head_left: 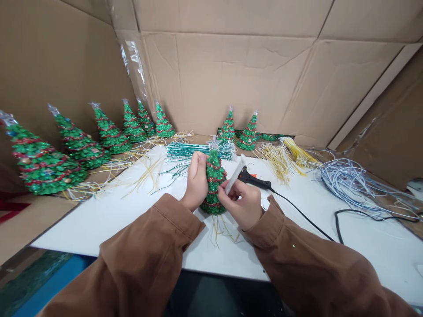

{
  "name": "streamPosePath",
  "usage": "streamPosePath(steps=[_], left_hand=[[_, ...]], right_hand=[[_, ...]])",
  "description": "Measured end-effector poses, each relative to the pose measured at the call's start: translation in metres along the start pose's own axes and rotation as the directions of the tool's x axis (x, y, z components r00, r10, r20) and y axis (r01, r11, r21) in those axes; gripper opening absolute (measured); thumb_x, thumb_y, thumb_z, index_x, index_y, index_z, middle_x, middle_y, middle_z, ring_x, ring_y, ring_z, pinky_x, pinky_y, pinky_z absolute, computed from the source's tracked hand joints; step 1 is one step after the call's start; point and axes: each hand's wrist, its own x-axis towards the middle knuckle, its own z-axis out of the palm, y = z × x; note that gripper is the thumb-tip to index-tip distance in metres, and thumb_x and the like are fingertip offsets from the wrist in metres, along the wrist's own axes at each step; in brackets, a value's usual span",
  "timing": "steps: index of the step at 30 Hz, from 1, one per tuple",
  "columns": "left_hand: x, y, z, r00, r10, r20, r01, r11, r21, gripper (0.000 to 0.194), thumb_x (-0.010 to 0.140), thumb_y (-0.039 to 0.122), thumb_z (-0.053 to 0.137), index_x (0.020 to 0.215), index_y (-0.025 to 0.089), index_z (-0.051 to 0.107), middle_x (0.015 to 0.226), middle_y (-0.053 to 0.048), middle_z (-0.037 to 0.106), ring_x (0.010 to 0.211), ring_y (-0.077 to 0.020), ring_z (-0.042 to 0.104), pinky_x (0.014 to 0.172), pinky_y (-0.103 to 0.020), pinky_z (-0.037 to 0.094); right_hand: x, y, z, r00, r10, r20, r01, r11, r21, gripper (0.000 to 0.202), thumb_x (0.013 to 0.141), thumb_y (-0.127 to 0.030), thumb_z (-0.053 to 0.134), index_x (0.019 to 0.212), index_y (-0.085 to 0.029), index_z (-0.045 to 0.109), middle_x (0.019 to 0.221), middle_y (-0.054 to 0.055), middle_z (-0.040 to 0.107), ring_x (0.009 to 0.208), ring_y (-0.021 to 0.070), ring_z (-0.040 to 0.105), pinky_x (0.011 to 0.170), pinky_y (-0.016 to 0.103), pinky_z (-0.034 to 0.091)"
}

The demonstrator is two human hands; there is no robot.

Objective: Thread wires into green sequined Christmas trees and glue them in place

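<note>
A small green Christmas tree ornament (215, 182) with red garlands and a clear star on top stands upright at the centre. My left hand (197, 181) wraps round its left side. In my right hand (243, 200) a slim white stick-like tool (236, 172) is pinched, slanting up to the right; its lower end is hidden by the fingers. The right fingertips are at the tree's right side; whether they touch it I cannot tell. Thin yellow and white wires (216, 231) stick out from under the tree. Just beyond my right hand lies a black glue gun (256, 179).
Several finished-looking trees (110, 132) line the left side, and two more (248, 132) stand at the back. Bundles of green wires (185, 150), yellow wires (295, 152) and coiled bluish-white wire (343, 185) lie on the white board (109, 220). A black cord (304, 216) crosses the right side. Cardboard walls (228, 79) enclose the table.
</note>
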Motion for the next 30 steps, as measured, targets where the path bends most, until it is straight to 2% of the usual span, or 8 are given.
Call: streamPosePath(steps=[5, 15, 20, 23, 25, 27, 29, 30], left_hand=[[-0.001, 0.004, 0.002, 1.000, -0.023, -0.001, 0.023, 1.000, -0.006, 0.038, 0.086, 0.057, 0.039, 0.074, 0.021, 0.041, 0.072, 0.001, 0.041, 0.066, -0.0120, 0.040, 0.065, -0.025, 0.036], [-0.001, 0.004, 0.002, 0.998, -0.059, 0.014, 0.060, 0.996, -0.062, 0.037, 0.084, 0.057, 0.043, 0.074, 0.022, 0.041, 0.070, 0.002, 0.040, 0.062, -0.0120, 0.040, 0.062, -0.025, 0.037], [0.002, 0.002, 0.001, 0.998, -0.068, -0.015, 0.067, 0.998, -0.016, 0.036, 0.087, 0.055, 0.041, 0.074, 0.021, 0.041, 0.070, 0.002, 0.043, 0.063, -0.0121, 0.044, 0.062, -0.025, 0.039], [0.004, 0.006, -0.003, 0.991, 0.118, -0.056, -0.113, 0.990, 0.083, 0.027, 0.092, 0.042, 0.037, 0.079, 0.020, 0.045, 0.085, -0.002, 0.051, 0.083, -0.0141, 0.052, 0.077, -0.029, 0.043], [0.004, 0.012, -0.006, 0.925, 0.376, -0.059, -0.353, 0.905, 0.239, 0.021, 0.093, 0.034, 0.038, 0.082, 0.020, 0.049, 0.098, -0.005, 0.052, 0.099, -0.0164, 0.050, 0.089, -0.034, 0.040], [0.003, 0.017, -0.009, 0.797, 0.603, 0.027, -0.562, 0.724, 0.401, 0.015, 0.090, 0.029, 0.044, 0.083, 0.019, 0.054, 0.102, -0.006, 0.049, 0.104, -0.0183, 0.048, 0.093, -0.037, 0.039], [0.001, 0.020, -0.011, 0.685, 0.714, 0.146, -0.681, 0.556, 0.477, 0.007, 0.085, 0.025, 0.054, 0.083, 0.020, 0.059, 0.101, -0.005, 0.047, 0.102, -0.0189, 0.049, 0.090, -0.038, 0.040], [0.000, 0.020, -0.011, 0.651, 0.735, 0.190, -0.713, 0.506, 0.486, 0.004, 0.082, 0.022, 0.058, 0.083, 0.020, 0.061, 0.102, -0.005, 0.046, 0.101, -0.0189, 0.049, 0.089, -0.037, 0.041]], right_hand=[[0.001, -0.006, 0.002, 0.997, -0.043, -0.062, 0.037, 0.995, -0.090, 0.018, 0.075, -0.019, 0.057, 0.058, -0.016, 0.055, 0.043, -0.007, 0.044, 0.038, 0.0051, 0.040, 0.041, 0.018, 0.034], [0.004, 0.002, 0.004, 0.987, -0.159, -0.011, 0.152, 0.961, -0.230, 0.016, 0.077, -0.019, 0.052, 0.061, -0.017, 0.050, 0.047, -0.005, 0.044, 0.041, 0.0071, 0.040, 0.045, 0.021, 0.032], [0.005, -0.002, -0.002, 0.994, 0.006, 0.107, -0.014, 0.997, 0.076, 0.007, 0.078, -0.019, 0.052, 0.071, -0.018, 0.052, 0.050, -0.006, 0.047, 0.042, 0.0066, 0.042, 0.043, 0.018, 0.034], [0.009, -0.005, -0.008, 0.989, 0.133, 0.070, -0.148, 0.941, 0.306, 0.011, 0.083, -0.024, 0.053, 0.075, -0.018, 0.052, 0.053, -0.005, 0.050, 0.042, 0.0059, 0.043, 0.041, 0.018, 0.034], [0.013, -0.007, -0.010, 0.976, 0.211, 0.062, -0.216, 0.869, 0.445, 0.013, 0.084, -0.029, 0.055, 0.076, -0.018, 0.053, 0.051, -0.007, 0.047, 0.038, 0.0047, 0.039, 0.037, 0.017, 0.031], [0.016, -0.008, -0.011, 0.960, 0.266, 0.087, -0.268, 0.782, 0.563, 0.016, 0.083, -0.032, 0.058, 0.077, -0.018, 0.053, 0.047, -0.009, 0.042, 0.034, 0.0036, 0.035, 0.032, 0.015, 0.028], [0.019, -0.009, -0.011, 0.948, 0.296, 0.115, -0.298, 0.705, 0.643, 0.019, 0.081, -0.035, 0.061, 0.078, -0.017, 0.054, 0.044, -0.011, 0.038, 0.031, 0.0030, 0.032, 0.029, 0.015, 0.025], [0.019, -0.010, -0.011, 0.945, 0.301, 0.124, -0.304, 0.677, 0.670, 0.020, 0.080, -0.035, 0.062, 0.078, -0.017, 0.054, 0.044, -0.011, 0.037, 0.030, 0.0027, 0.031, 0.028, 0.014, 0.025]])
